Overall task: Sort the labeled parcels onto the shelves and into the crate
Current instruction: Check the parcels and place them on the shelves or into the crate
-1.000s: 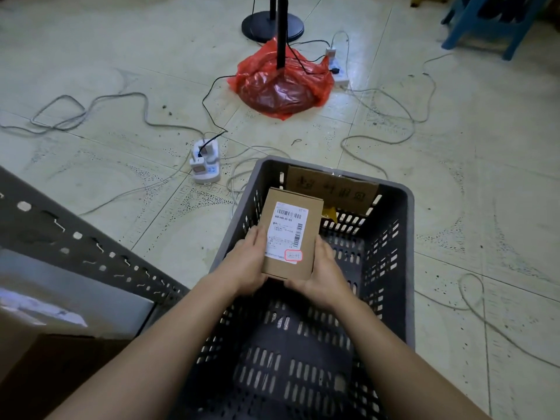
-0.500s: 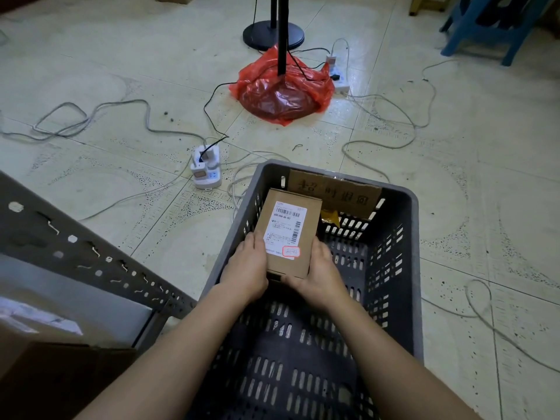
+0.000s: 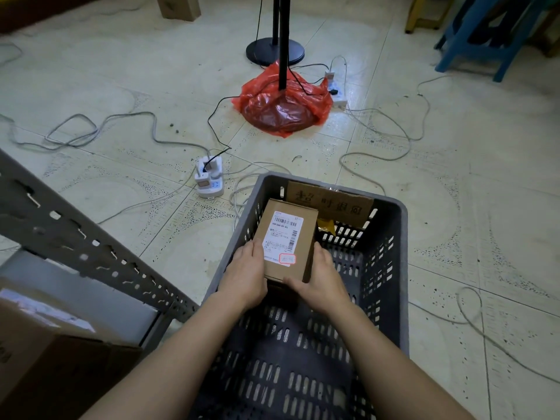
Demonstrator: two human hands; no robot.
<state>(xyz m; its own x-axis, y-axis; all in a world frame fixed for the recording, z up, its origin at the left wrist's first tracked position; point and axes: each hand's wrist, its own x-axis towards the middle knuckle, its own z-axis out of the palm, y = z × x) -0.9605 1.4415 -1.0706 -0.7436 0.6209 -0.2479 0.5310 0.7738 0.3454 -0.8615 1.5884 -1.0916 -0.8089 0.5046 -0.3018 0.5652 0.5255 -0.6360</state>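
Observation:
A small brown cardboard parcel (image 3: 306, 234) with a white barcode label and a red-outlined mark sits between both my hands, inside the dark grey slotted crate (image 3: 394, 253) on the floor. My left hand (image 3: 245, 277) grips the parcel's near left side, my right hand (image 3: 321, 283) its near right corner. A cardboard sign (image 3: 330, 203) with handwriting leans against the crate's far wall, and a yellow item (image 3: 326, 227) shows behind the parcel.
A grey perforated shelf rail (image 3: 75, 237) runs diagonally at left, with a brown box (image 3: 54, 368) under it. On the tiled floor lie a white power strip (image 3: 209, 180), loose cables, a red plastic bag (image 3: 281, 107) around a black stand, and a blue stool (image 3: 485, 34).
Both hands have lowered the parcel a little deeper into the crate. The view has tilted slightly, showing more of the floor beyond.

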